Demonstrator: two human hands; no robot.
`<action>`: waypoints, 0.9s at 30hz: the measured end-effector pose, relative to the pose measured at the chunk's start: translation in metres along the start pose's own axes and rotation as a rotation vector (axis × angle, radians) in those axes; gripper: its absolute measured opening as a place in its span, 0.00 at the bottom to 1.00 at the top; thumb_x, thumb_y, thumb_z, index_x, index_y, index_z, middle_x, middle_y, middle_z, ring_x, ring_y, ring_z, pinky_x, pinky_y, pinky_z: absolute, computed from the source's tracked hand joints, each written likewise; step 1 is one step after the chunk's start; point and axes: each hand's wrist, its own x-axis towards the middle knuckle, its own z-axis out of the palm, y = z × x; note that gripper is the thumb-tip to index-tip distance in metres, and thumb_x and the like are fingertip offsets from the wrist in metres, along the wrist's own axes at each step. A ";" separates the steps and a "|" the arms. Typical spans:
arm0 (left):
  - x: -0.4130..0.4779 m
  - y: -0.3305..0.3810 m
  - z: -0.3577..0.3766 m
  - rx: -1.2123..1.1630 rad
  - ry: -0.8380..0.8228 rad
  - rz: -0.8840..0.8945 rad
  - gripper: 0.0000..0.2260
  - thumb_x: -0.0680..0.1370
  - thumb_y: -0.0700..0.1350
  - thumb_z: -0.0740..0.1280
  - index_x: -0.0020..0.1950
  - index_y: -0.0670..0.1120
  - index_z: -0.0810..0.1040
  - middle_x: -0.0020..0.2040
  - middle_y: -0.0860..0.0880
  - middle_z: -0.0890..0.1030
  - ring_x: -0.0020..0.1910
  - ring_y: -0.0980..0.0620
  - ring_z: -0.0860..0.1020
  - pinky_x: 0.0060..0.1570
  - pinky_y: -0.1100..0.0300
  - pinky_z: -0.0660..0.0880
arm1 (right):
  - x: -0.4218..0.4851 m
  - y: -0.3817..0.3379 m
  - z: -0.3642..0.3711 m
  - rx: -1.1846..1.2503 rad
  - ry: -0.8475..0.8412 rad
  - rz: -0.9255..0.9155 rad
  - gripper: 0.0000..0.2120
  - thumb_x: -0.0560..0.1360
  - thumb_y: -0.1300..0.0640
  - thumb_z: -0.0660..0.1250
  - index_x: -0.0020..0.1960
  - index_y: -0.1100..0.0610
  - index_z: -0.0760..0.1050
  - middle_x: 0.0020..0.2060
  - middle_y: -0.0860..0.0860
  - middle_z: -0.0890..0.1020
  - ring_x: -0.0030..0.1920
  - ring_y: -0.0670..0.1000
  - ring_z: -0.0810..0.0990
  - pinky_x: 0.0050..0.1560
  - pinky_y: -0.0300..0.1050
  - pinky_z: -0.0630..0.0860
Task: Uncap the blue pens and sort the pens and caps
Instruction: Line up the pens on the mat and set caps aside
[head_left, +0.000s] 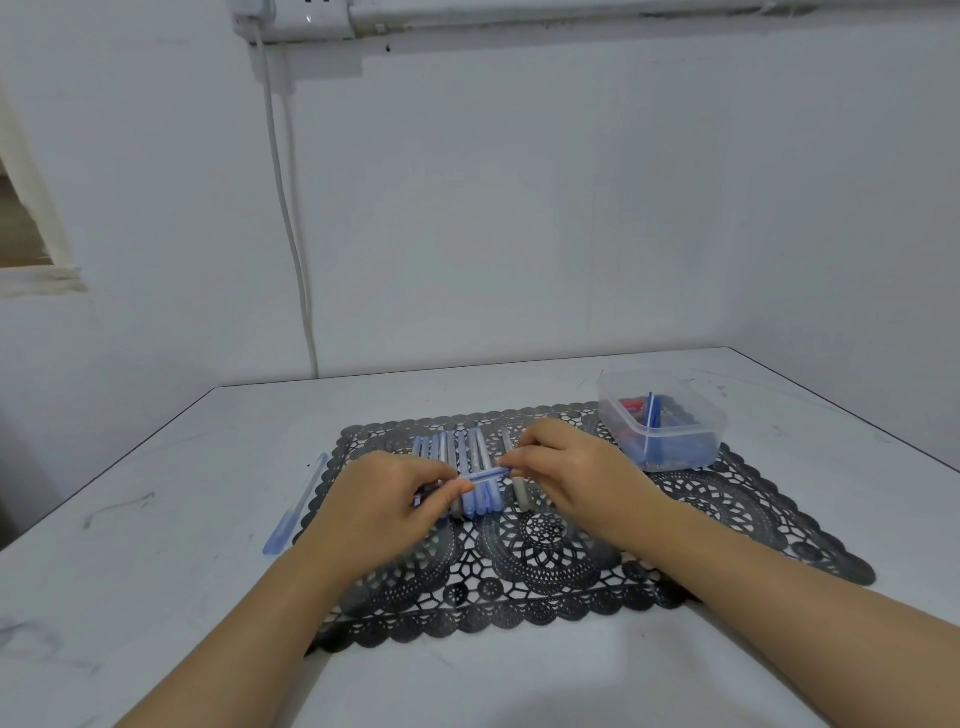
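We are holding one blue pen (480, 474) crosswise, left hand (384, 499) and right hand (571, 470) pinching opposite ends.

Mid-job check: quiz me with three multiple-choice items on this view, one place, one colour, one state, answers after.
1. Where does the clear plastic tub stand? A left of the mat; B on the far right corner of the black lace mat; C at the table's near edge.
2. What colour is the lone slim pen on the white table left of the mat? A red; B green; C blue.
3. How is the blue pen over the mat held? A left hand and right hand each pinch an end; B one hand only; C it lies untouched.
Answers: B, the tub sits on that corner; C, its barrel and cap are pale blue; A, both hands grip its ends.
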 end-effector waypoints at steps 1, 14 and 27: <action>0.000 -0.001 0.000 -0.012 0.006 -0.010 0.23 0.73 0.65 0.53 0.43 0.53 0.83 0.29 0.57 0.79 0.26 0.61 0.74 0.28 0.70 0.68 | 0.000 0.003 -0.001 -0.070 0.001 -0.019 0.10 0.71 0.61 0.66 0.50 0.58 0.82 0.39 0.52 0.81 0.36 0.51 0.79 0.36 0.42 0.77; 0.000 0.000 -0.002 -0.028 0.029 -0.041 0.25 0.72 0.66 0.52 0.46 0.53 0.84 0.34 0.57 0.83 0.32 0.61 0.79 0.35 0.71 0.71 | 0.001 0.018 -0.010 0.059 -0.218 0.314 0.13 0.77 0.57 0.64 0.60 0.55 0.78 0.48 0.51 0.78 0.45 0.46 0.73 0.49 0.36 0.68; 0.001 0.000 -0.002 -0.031 0.008 -0.037 0.26 0.72 0.66 0.52 0.48 0.52 0.84 0.36 0.57 0.83 0.34 0.61 0.79 0.37 0.72 0.72 | -0.001 0.015 -0.005 0.039 -0.366 0.436 0.10 0.75 0.54 0.67 0.54 0.54 0.81 0.49 0.49 0.82 0.48 0.45 0.78 0.50 0.36 0.72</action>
